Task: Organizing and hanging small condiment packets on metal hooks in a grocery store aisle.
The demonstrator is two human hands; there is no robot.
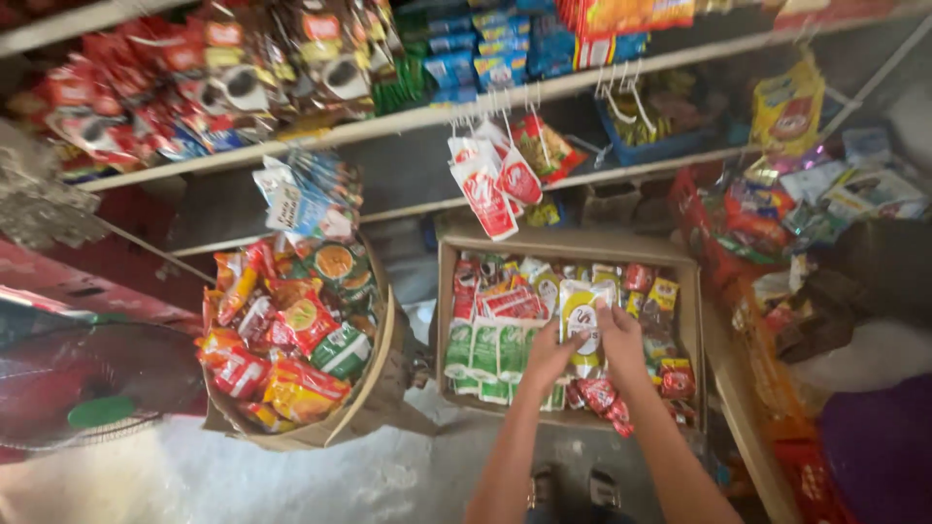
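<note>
Both my hands reach down into a flat cardboard box (pixel 445 320) on the floor, packed with rows of small sachets. My left hand (pixel 549 353) and my right hand (pixel 620 340) together grip a white and yellow sachet strip (pixel 581 315) near the box's middle. Green and white sachets (pixel 490 349) lie in a row left of my hands. Red sachets (pixel 607 398) sit below my right wrist, and more red and yellow ones fill the box's right side.
A second cardboard box (pixel 374 388) at left brims with red, orange and green snack packets. Shelves (pixel 437 112) above hold more packets, with hanging red and white sachets (pixel 490 189). A red fan (pixel 92 383) stands far left. Piled goods (pixel 806 223) crowd the right.
</note>
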